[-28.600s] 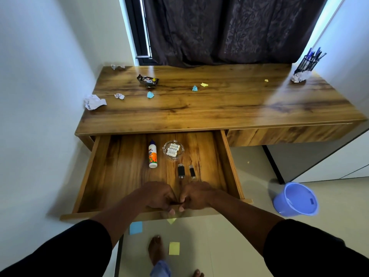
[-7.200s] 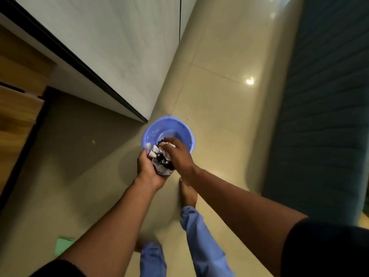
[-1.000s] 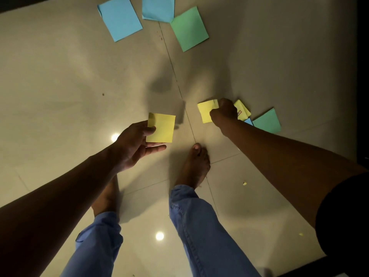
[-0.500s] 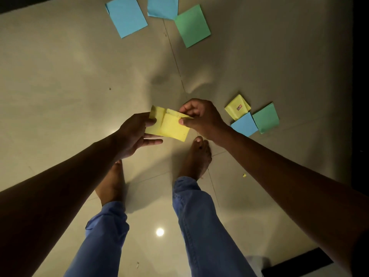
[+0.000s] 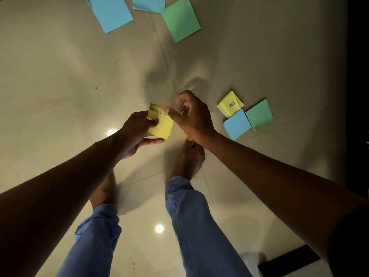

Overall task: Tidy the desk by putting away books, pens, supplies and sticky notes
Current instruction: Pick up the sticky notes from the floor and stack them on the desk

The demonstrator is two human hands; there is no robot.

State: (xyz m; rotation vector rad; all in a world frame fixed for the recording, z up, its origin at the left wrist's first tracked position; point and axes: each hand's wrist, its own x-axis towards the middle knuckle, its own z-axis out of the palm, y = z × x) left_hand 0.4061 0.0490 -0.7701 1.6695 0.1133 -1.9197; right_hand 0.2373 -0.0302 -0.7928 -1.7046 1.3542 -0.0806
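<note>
My left hand [image 5: 136, 132] grips two stacked yellow sticky notes [image 5: 162, 125] above the floor, thumb on top and fingers underneath. My right hand [image 5: 191, 114] touches the top right corner of the notes with thumb and forefinger; its other fingers are curled. On the floor to the right lie a yellow note [image 5: 229, 103], a blue note [image 5: 236, 123] and a green note [image 5: 259, 114], overlapping. Farther away lie two blue notes [image 5: 109, 12] [image 5: 148, 4] and a green note [image 5: 180, 20].
The floor is glossy beige tile [image 5: 60, 76] with light reflections. My bare feet and blue trouser legs [image 5: 195, 216] stand below my hands. A dark edge [image 5: 357, 76] runs along the right side, and a dark strip [image 5: 287, 262] shows at the bottom right.
My right hand picked a yellow note off the floor and brought it to the one in my left hand. The two notes are now stacked closer together in my left hand.
</note>
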